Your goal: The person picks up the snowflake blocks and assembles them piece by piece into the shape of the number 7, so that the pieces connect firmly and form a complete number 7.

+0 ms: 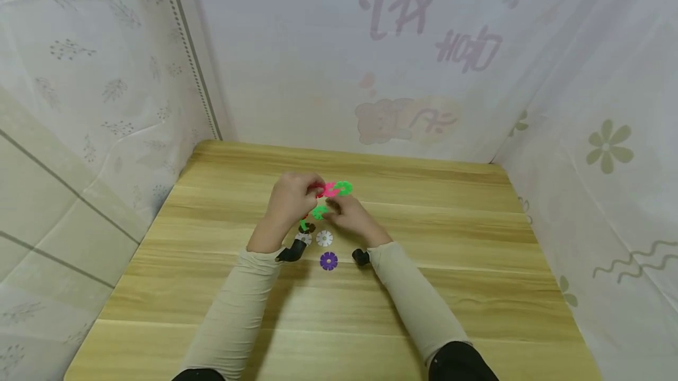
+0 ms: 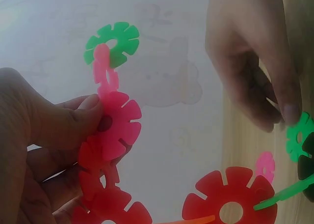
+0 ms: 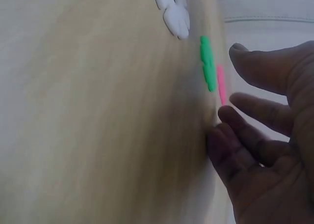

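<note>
My left hand [image 1: 288, 199] pinches a bright pink flower-shaped slotted disc [image 2: 125, 121] between thumb and fingers. That disc is part of a linked chain. Beyond it sit another pink disc and a green end disc [image 2: 114, 44]; toward the wrist come red discs [image 2: 230, 177] and an orange piece [image 2: 196, 219]. My right hand [image 1: 352, 214] is low over the table with fingers loosely bent and thumb apart, holding nothing. Just past its fingertips a loose green disc [image 3: 207, 64] and a pink disc [image 3: 221, 84] lie on the table.
Nearer me on the wooden table [image 1: 424, 298] lie a white disc [image 1: 325, 238] and a purple disc [image 1: 328, 261]. A brown disc [image 1: 308, 227] shows by the left wrist. Black wrist cameras [image 1: 292, 251] sit beneath both forearms. Printed cloth walls [image 1: 296, 75] border the back and sides.
</note>
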